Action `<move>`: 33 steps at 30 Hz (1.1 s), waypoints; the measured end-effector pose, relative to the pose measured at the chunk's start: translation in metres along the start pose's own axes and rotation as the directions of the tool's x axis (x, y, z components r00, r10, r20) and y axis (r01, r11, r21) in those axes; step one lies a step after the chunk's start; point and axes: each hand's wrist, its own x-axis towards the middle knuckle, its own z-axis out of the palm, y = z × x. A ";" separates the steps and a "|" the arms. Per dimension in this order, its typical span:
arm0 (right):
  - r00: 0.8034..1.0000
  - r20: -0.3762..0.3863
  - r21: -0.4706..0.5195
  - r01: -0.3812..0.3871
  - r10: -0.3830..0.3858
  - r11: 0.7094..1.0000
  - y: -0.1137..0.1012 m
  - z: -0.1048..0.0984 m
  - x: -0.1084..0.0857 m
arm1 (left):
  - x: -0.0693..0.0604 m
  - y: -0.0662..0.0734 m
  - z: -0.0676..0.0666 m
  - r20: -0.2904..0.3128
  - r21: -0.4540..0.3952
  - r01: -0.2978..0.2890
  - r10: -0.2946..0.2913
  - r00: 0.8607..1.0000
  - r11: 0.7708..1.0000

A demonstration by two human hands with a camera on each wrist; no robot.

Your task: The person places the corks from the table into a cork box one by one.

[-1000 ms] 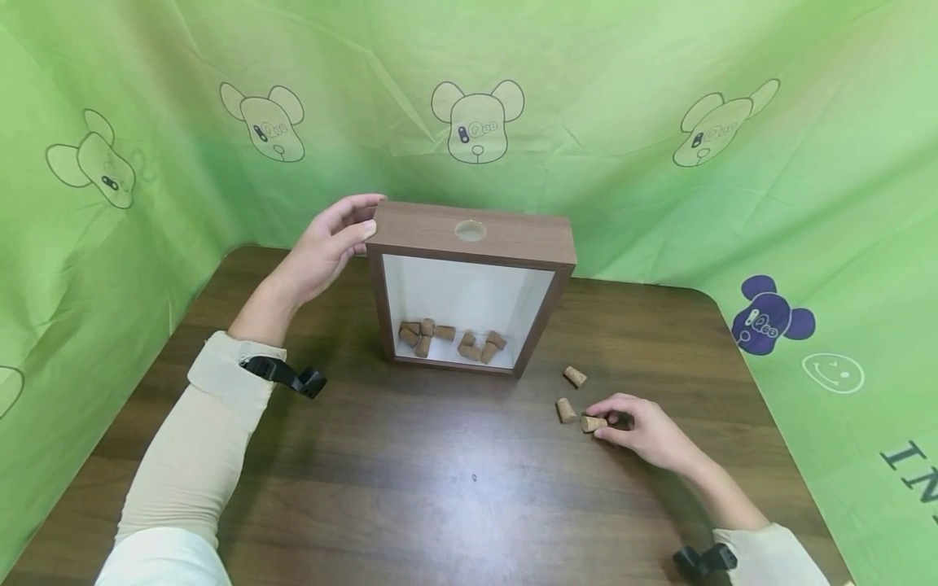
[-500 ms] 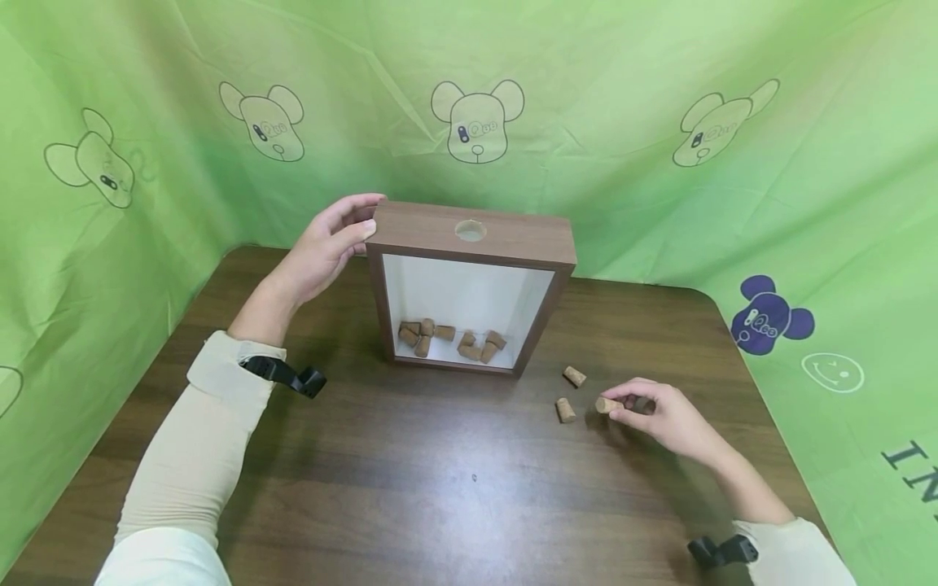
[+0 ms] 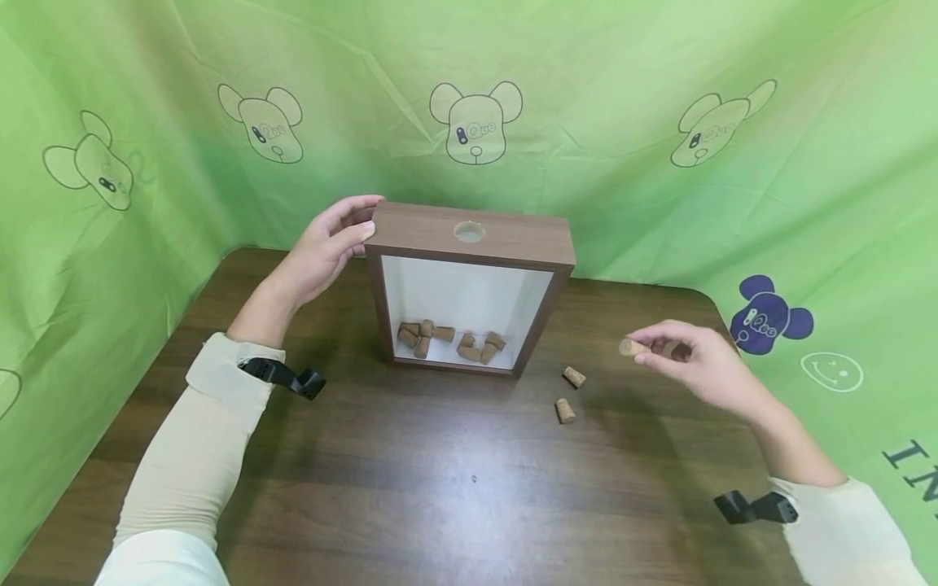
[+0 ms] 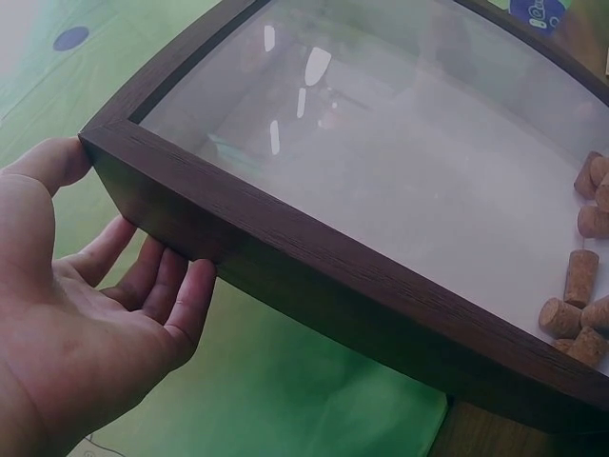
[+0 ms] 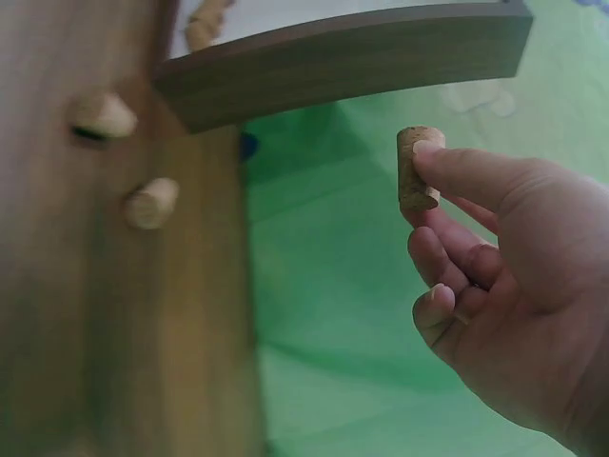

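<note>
A brown wooden shadow box (image 3: 472,254) with a clear front and a round hole (image 3: 470,232) in its top stands upright on the table. Several corks (image 3: 421,338) lie inside along its bottom. My left hand (image 3: 322,248) grips the box's upper left corner; in the left wrist view the thumb and fingertips (image 4: 195,286) touch the frame. Raised above the table to the right of the box, my right hand (image 3: 703,362) pinches a cork (image 5: 411,171) between thumb and fingers. Two loose corks (image 3: 575,377) (image 3: 565,411) lie on the table between box and right hand.
The dark wooden table (image 3: 381,480) has a rounded back right corner. A green curtain (image 3: 586,122) with printed bear heads hangs around the back and sides. Black straps with small devices (image 3: 286,374) sit on both wrists.
My right hand has picked one cork up off the table and moved it up, back and to the right. The left hand, the box and the two loose corks have stayed put.
</note>
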 end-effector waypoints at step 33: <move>0.989 -0.109 0.027 0.100 -0.096 0.995 -0.113 -0.045 0.104 | 0.000 -0.001 0.001 -0.007 -0.005 -0.006 0.006 1.000 1.000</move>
